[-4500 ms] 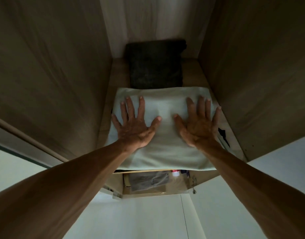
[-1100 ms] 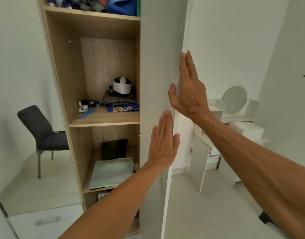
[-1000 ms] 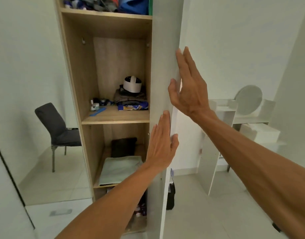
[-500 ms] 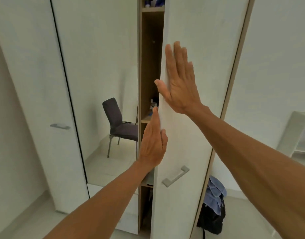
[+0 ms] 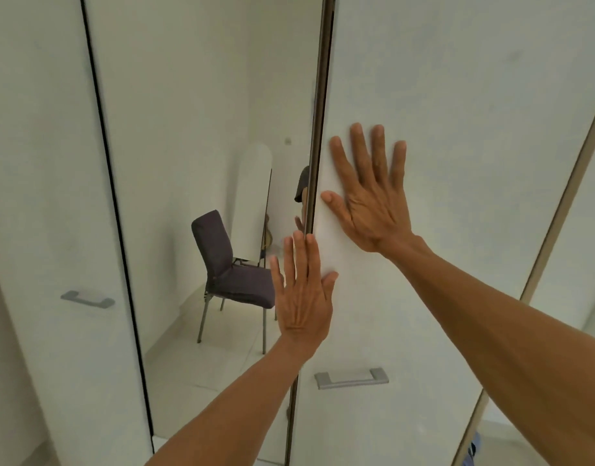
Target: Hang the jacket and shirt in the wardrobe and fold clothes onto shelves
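The white wardrobe door (image 5: 457, 136) fills the right half of the head view and stands almost closed, with only a thin dark gap along its left edge. My right hand (image 5: 370, 193) lies flat on the door with fingers spread. Lower down, my left hand (image 5: 303, 294) presses with straight fingers on the door's left edge. A grey bar handle (image 5: 351, 378) sits below my hands. The shelves and the folded clothes are hidden behind the door.
A mirror panel (image 5: 195, 163) left of the door reflects a dark chair (image 5: 229, 264) and the tiled floor. Another white door with a grey handle (image 5: 87, 299) stands at far left. A bit of blue cloth (image 5: 474, 449) shows at bottom right.
The door has swung from wide open to almost closed, hiding the shelves. Both hands stayed flat on it and moved with it. Earlier, both palms pressed the pale folded garment on the shelf.
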